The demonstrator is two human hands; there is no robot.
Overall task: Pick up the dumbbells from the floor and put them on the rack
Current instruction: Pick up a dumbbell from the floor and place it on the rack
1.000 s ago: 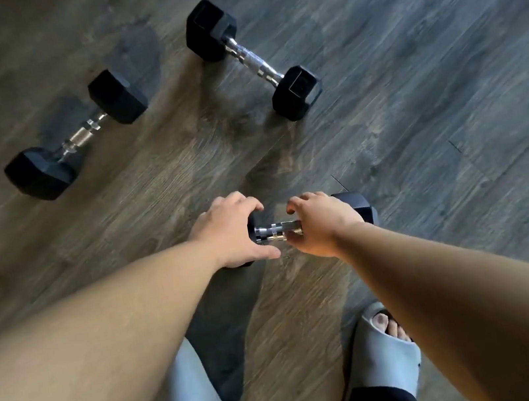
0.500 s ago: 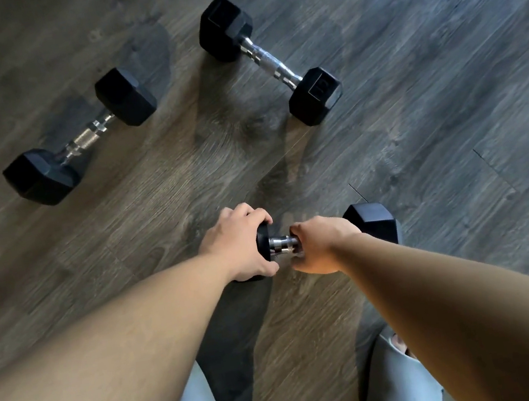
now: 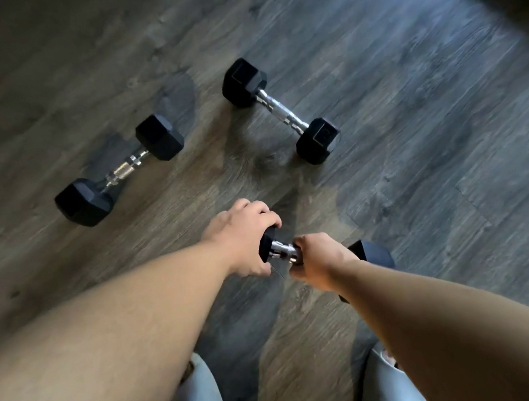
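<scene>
Both hands are gripping one black hex-headed dumbbell with a chrome handle (image 3: 281, 249): left hand (image 3: 241, 238) wrapping its head, right hand (image 3: 317, 261) clasping the handle.

The floor (image 3: 414, 107) is grey-brown wood-grain planking. Two black hex dumbbells lie flat on it: the left dumbbell (image 3: 119, 170) (chrome handle, heads angled up to the right) sits well apart from the right dumbbell (image 3: 281, 111), which slants the opposite way. Nearer than the left dumbbell, two feet in pale slides (image 3: 398, 383) stand on the planks.
</scene>
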